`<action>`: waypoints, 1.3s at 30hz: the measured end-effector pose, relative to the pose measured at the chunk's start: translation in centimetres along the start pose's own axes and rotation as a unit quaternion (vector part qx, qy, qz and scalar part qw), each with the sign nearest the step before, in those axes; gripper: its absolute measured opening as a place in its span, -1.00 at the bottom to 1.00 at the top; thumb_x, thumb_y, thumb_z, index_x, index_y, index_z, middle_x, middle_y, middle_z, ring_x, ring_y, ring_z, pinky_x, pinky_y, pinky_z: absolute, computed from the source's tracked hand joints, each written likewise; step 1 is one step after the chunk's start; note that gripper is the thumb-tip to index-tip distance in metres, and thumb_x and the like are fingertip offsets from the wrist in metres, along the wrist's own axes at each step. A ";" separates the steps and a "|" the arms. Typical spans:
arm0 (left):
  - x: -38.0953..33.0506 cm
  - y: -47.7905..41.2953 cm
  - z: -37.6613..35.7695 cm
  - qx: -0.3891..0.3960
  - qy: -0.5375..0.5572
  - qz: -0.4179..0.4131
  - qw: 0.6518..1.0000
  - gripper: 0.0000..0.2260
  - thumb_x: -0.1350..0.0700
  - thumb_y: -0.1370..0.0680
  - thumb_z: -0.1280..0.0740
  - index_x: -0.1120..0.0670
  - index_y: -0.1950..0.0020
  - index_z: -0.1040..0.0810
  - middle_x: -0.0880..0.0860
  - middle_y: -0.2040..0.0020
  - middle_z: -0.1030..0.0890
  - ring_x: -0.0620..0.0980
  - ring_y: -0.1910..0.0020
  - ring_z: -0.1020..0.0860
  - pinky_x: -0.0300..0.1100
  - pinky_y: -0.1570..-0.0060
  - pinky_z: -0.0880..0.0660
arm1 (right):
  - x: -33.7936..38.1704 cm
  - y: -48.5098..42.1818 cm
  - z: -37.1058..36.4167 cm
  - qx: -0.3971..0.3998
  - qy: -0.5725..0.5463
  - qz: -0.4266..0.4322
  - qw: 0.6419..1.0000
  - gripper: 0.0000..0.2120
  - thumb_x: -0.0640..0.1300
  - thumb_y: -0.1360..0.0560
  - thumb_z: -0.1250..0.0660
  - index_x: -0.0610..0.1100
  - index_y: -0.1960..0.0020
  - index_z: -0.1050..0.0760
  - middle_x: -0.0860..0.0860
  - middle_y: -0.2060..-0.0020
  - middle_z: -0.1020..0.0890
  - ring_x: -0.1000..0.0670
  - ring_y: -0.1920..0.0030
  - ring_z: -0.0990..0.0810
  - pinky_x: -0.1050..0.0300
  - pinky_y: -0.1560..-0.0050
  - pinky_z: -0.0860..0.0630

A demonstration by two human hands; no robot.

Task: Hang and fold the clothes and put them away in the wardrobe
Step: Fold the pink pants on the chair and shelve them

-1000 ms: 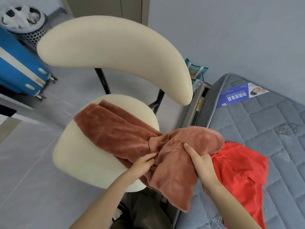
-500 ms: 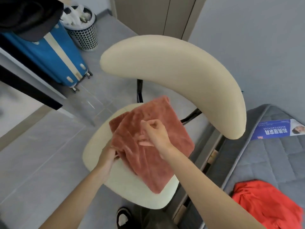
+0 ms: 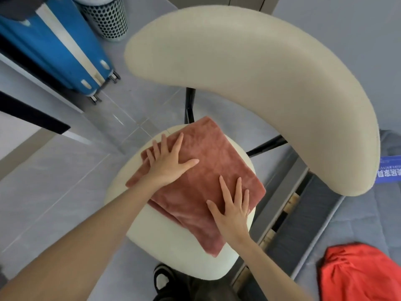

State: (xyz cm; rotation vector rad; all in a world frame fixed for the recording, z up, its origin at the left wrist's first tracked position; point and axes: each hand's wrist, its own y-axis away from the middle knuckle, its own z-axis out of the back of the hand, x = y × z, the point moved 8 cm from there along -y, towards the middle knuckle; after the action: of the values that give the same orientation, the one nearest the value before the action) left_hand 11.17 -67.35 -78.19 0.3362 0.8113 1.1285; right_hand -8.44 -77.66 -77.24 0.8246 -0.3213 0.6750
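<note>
The folded cloth (image 3: 208, 170) lies on the chair seat (image 3: 173, 246) directly under me, a squarish packet a little longer from about 11 o'clock to 5 o'clock. Its 5 o'clock corner reaches almost to the seat's near rim. It is a rust-coloured plush with a short soft nap, and at the 8 o'clock edge I can see several layers stacked slightly out of line.

My hands are both on top of it, so neither has to reach. My left hand (image 3: 167, 164) lies flat on the 10 o'clock part with fingers spread and the thumb pointing toward 3 o'clock. My right hand (image 3: 233, 209) lies flat on the 4 o'clock part, fingers fanned toward 12. Neither hand grips anything, and the palms only press the pile down.

I judge this to be the smoothing before the lift. Next I would slide my fingers under the two long edges so the loose layers do not slump apart.

The seat is a smooth cream cushion, rounded at the rim. The curved cream backrest (image 3: 249, 83) arches over it from 11 to 3 o'clock on thin black struts. At 4 o'clock a crumpled red garment (image 3: 355, 274) waits on the grey quilted mattress (image 3: 368, 224). At 10 o'clock a hard blue suitcase (image 3: 54, 46) stands beside a perforated bin (image 3: 106, 18).
</note>
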 end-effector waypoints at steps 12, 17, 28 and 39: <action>4.0 -0.9 -0.8 0.002 0.138 0.069 0.988 -0.06 -0.52 -0.16 -0.37 -0.18 -0.44 -0.21 -0.10 -0.24 -0.52 0.05 -0.22 -0.51 0.00 -0.23 -0.44 | -3.8 -0.4 0.4 -0.051 -0.252 -0.152 0.954 -0.21 0.25 -0.40 -0.39 0.40 -0.44 0.03 -0.05 -0.43 -0.14 0.00 -0.20 -0.30 -0.08 -0.27 -0.37; 8.3 3.6 -4.0 0.025 0.276 0.156 0.948 -0.16 -0.53 -0.14 -0.37 -0.12 -0.29 -0.42 -0.14 -0.10 -0.58 0.00 -0.11 -0.57 -0.06 -0.19 -0.46 | -2.7 -2.9 3.2 -0.031 -0.150 -0.037 0.988 -0.09 0.30 -0.33 -0.42 0.45 -0.45 0.13 -0.01 -0.45 -0.17 0.01 -0.37 -0.25 -0.08 -0.35 -0.30; 9.4 6.2 -5.7 -0.089 0.387 0.208 0.894 -0.40 -0.29 -0.29 -0.49 0.04 -0.14 -0.44 -0.05 -0.01 -0.58 0.00 0.03 -0.56 -0.14 0.01 -0.45 | -5.3 -3.9 2.6 -0.023 -0.193 -0.123 0.973 -0.15 0.41 -0.35 -0.28 0.36 -0.48 0.12 0.01 -0.38 -0.41 -0.12 -0.33 -0.44 -0.02 -0.29 -0.35; 9.5 12.4 -4.4 -0.155 0.476 0.120 0.857 -0.45 -0.12 -0.42 -0.44 -0.13 -0.36 -0.34 -0.15 -0.17 -0.55 -0.11 -0.12 -0.53 -0.15 -0.17 -0.41 | 0.7 -0.2 5.5 -0.079 -0.171 0.017 0.982 -0.29 0.25 -0.38 -0.44 0.29 -0.44 -0.21 0.33 -0.06 -0.49 0.18 -0.08 -0.49 0.38 0.04 -0.33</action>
State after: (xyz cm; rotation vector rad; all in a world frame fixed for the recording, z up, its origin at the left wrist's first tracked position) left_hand 1.51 -54.33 -77.34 -0.4650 1.4440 1.6592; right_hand -7.80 -81.68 -73.39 0.7820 -0.6925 0.5291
